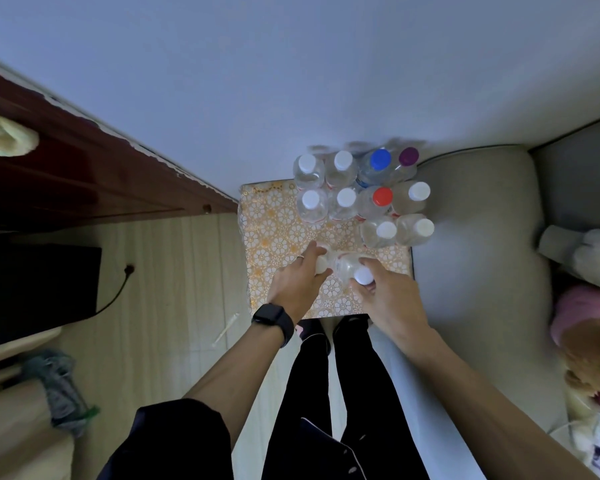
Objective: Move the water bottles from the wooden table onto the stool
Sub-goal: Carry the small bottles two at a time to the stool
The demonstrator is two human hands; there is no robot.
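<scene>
Several clear water bottles (343, 188) stand upright in rows on the far part of a square stool (274, 230) covered with an orange-and-white floral cloth. Most have white caps; one is blue-capped (380, 159), one red-capped (382, 196), one purple-capped (408, 156). My left hand (297, 284), with a black watch on its wrist, is closed around a white-capped bottle (323, 263) over the stool's near half. My right hand (388, 296) grips another white-capped bottle (352, 270) right beside it. Both bottles are partly hidden by my fingers.
A dark wooden table (84, 168) runs along the left wall, a black box (32, 289) under it with a cable. A grey cushioned seat (475, 244) touches the stool's right side, with soft toys (589, 334) at far right. My dark-trousered legs (326, 393) stand before the stool.
</scene>
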